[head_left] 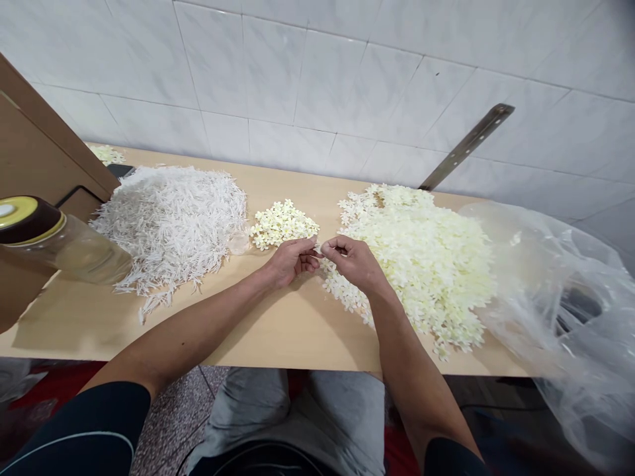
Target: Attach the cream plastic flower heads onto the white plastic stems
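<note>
Both hands meet above the middle of the table, fingertips almost touching. My left hand point(296, 259) is closed in a pinch, thumb against forefinger; what lies in it is too small to make out. My right hand point(354, 261) pinches what looks like a small pale artificial flower point(318, 249) between thumb and forefinger. Just behind the left hand is a small heap of creamy flowers point(282, 225) with yellowish centres. A far larger pile of loose pale blossoms point(426, 254) spreads beside and behind the right hand. To the left rises a mound of thin white stem-like pieces point(173, 221).
A clear bottle with a yellow and brown lid point(74, 244) stands at the left near a brown box point(44, 132). A translucent plastic bag point(555, 297) drapes over the right end of the table point(292, 337). A metal strip point(466, 147) leans on the tiled wall.
</note>
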Demonstrator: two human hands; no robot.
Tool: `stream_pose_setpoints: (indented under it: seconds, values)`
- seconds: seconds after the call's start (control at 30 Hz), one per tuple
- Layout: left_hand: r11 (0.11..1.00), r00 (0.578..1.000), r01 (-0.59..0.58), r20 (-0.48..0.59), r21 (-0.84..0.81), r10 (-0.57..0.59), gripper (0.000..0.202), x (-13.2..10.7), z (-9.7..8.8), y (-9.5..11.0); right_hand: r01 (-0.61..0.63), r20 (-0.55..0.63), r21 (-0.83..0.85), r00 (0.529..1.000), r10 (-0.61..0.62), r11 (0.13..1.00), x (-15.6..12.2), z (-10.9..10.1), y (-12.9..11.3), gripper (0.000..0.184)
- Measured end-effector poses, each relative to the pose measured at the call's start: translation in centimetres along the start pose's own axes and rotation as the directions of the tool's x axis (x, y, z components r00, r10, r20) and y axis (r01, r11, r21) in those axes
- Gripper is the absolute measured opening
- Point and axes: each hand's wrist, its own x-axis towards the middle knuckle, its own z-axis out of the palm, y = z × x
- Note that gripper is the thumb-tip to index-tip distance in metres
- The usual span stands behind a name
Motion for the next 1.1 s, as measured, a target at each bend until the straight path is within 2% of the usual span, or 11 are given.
stream_pose_setpoints:
  seconds: [0.13,0.3,0.4,0.5,0.6,0.77,1.1]
  values:
    - [1.000,1.000,0.003,0.023,0.004,-0.004,0.031,0.2,-0.2,-0.1,0.083,0.007,-0.088,0.997,-0.082,0.993,-0.1,-0.2,-0.4,0.024]
    - [0.999,1.000,0.021,0.019,0.050,-0.022,0.024,0.1,-0.3,-0.1,0.108,0.089,-0.047,0.991,-0.103,0.993,-0.4,-0.8,-0.8,0.020]
    - [0.998,1.000,-0.004,0.001,0.065,0.003,0.021,0.0,-0.1,0.0,0.053,0.116,0.029,0.992,-0.056,0.998,-0.7,-1.5,-0.5,0.022]
    - [0.996,0.999,-0.035,0.001,0.078,0.035,0.025,-0.1,0.1,0.1,-0.060,0.114,0.129,0.992,0.045,0.990,-0.8,-2.2,-0.2,0.028]
    - [0.996,0.999,-0.049,-0.005,0.081,0.049,0.028,-0.2,0.2,0.2,-0.123,0.064,0.288,0.992,0.109,0.950,-0.9,-2.6,-0.1,0.030]
    - [0.996,0.998,-0.055,-0.004,0.076,0.056,0.030,-0.3,0.2,0.2,-0.121,-0.026,0.552,0.986,0.163,0.825,-0.8,-2.8,-0.4,0.031]
    - [0.996,0.999,-0.047,0.007,0.072,0.046,0.029,-0.3,0.3,0.0,-0.025,-0.172,0.611,0.972,0.163,0.792,-0.8,-3.0,-0.2,0.027]
